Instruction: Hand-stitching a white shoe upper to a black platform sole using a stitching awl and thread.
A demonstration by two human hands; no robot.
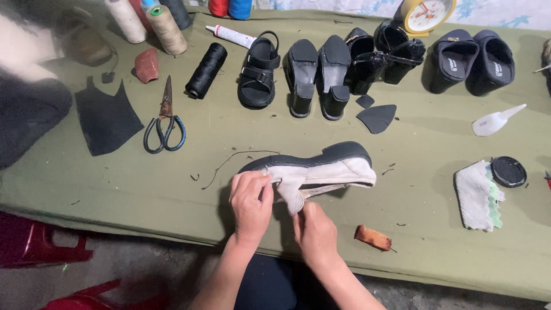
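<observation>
Item in hand: a white shoe with a black sole (321,166), lying on its side near the front edge of the bench (115,183), sole turned away from the person; the left hand (251,202) is closed on the heel end of the upper, fingers curled over the edge; the right hand (315,232) pinches a loose white flap of the upper from below, fingers closed on it; a thin dark thread (229,161) trails on the cloth just left of the shoe.

Front of bench: a small brown piece (373,237) just right of the right hand; a white rag (476,194) with a round black lid (508,171) beside it, well to the right; a white plastic scoop (496,121) above them.

Middle: scissors with dark handles (165,123); a black sheet of material (106,119) to their left; a black thread spool (206,70); two black cut pieces (376,116) under the row of shoes.

Back row, left to right: tall thread cones (166,28); a white tube (231,35); a black sandal (258,70); a pair of black heeled shoes, soles up (318,74); a glossy black pair (384,54); a pair of black slip-ons (473,60); a yellow clock (427,14) behind them.

Below the bench: red plastic stools (40,244).
</observation>
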